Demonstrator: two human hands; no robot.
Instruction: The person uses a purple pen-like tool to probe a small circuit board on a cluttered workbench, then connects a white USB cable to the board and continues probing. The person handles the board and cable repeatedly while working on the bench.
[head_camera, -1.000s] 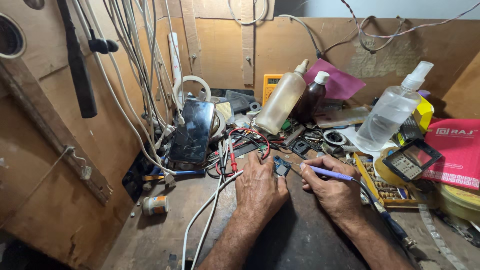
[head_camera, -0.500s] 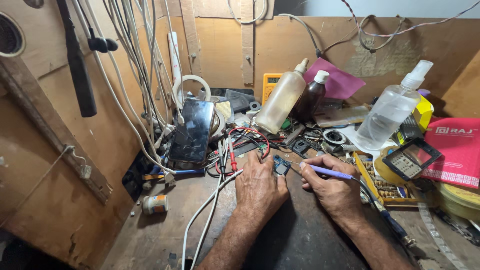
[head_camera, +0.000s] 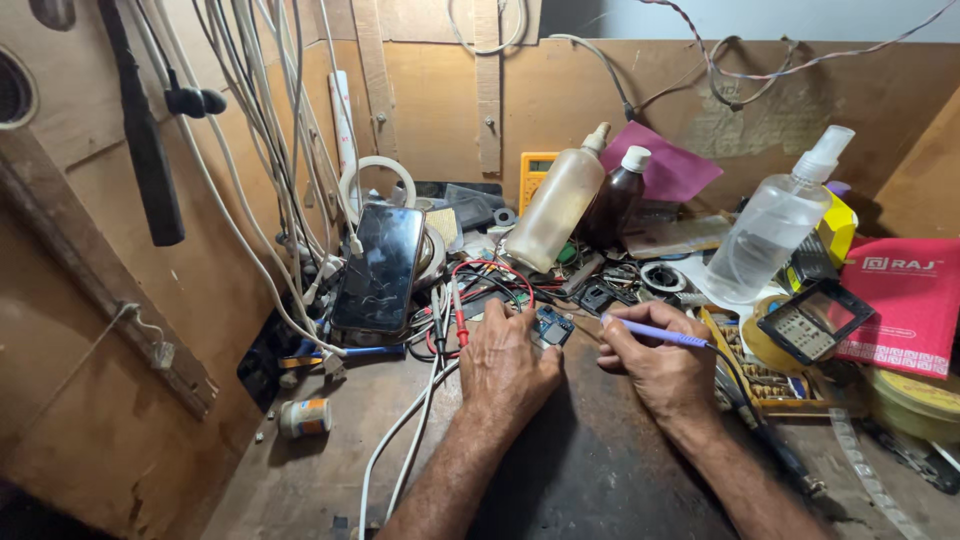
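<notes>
Nothing has shifted over the last second: the left hand (head_camera: 508, 362) still pins the small blue circuit board (head_camera: 552, 325) on the table (head_camera: 330, 470), fingers closed. Just right of the board, the right hand (head_camera: 655, 365) pinches a thin blue-handled tool (head_camera: 655, 333).

Head view, looking down, close workbench (head_camera: 600, 470)

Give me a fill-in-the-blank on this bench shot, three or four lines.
1. The right hand holds a thin ____ tool.
2. The left hand pins a small ____ circuit board to the bench.
3. The phone leans against the ____ wall of the bench.
4. The spray bottle stands to the ____ of the brown bottle.

Missing words: blue; blue; left; right
</notes>
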